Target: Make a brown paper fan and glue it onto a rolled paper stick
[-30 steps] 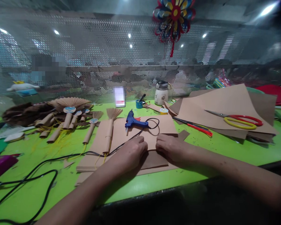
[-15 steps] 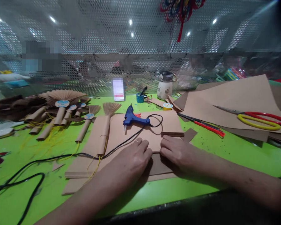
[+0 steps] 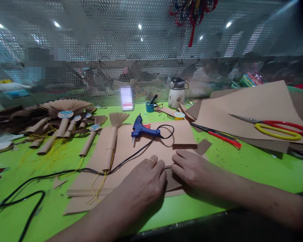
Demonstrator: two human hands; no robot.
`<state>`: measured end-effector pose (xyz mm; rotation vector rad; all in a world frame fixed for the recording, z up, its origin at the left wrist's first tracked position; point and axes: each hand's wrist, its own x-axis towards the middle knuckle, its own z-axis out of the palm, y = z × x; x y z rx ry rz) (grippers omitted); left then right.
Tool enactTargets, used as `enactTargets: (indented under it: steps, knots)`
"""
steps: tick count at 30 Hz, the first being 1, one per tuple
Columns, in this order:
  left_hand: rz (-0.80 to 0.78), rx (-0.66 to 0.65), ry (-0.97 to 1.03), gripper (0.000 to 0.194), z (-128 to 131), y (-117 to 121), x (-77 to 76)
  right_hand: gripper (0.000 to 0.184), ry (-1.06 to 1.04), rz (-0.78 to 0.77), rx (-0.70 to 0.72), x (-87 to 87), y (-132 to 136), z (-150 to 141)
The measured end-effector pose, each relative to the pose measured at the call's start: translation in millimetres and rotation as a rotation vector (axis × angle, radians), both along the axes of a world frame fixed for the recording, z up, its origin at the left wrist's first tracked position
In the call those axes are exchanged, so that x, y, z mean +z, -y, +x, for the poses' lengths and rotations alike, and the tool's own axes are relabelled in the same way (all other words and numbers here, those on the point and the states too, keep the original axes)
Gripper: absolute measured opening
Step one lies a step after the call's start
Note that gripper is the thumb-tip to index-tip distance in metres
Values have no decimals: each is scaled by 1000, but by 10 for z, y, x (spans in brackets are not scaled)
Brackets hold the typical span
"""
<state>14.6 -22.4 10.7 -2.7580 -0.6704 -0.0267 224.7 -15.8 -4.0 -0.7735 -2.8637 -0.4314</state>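
Note:
My left hand (image 3: 147, 179), with a ring on one finger, is closed on the near edge of a brown paper piece (image 3: 173, 179). My right hand (image 3: 192, 168) grips the same edge a little to the right, fingers curled, and the edge looks folded between them. My fingertips are partly hidden. Beyond the hands lies a blue glue gun (image 3: 144, 129) on larger brown paper (image 3: 128, 148), its black cord (image 3: 131, 155) running left past my left hand. A fan-topped paper roll (image 3: 111, 144) with yellow strings lies left of it.
Several paper fans with rolled handles (image 3: 63, 127) lie at left. Red-and-yellow scissors (image 3: 277, 129) rest on large paper sheets (image 3: 232, 104) at right, near a red-handled tool (image 3: 224, 139). A bottle (image 3: 176, 95), blue jar (image 3: 149, 107) and phone (image 3: 126, 97) stand at the back.
My left hand has shifted slightly toward me and to the right, closer to my right hand. The view has moved slightly. Both hands stay on the paper.

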Motion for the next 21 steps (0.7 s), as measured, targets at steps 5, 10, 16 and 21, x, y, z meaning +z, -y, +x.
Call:
enactTargets:
  steps: [5, 10, 16, 21]
  knots:
    - [-102, 104, 127, 7, -31, -54, 20, 5, 18, -21, -46, 7, 28, -9]
    - [-224, 213, 296, 12, -87, -103, -23, 7, -55, -56, -66, 32, 48, 5]
    - [-218, 248, 344, 14, -88, -85, -85, 8, -79, -77, -83, 27, 69, 15]
    - [-181, 162, 200, 10, -66, -50, -20, 6, -60, -32, -47, 1, 58, 2]
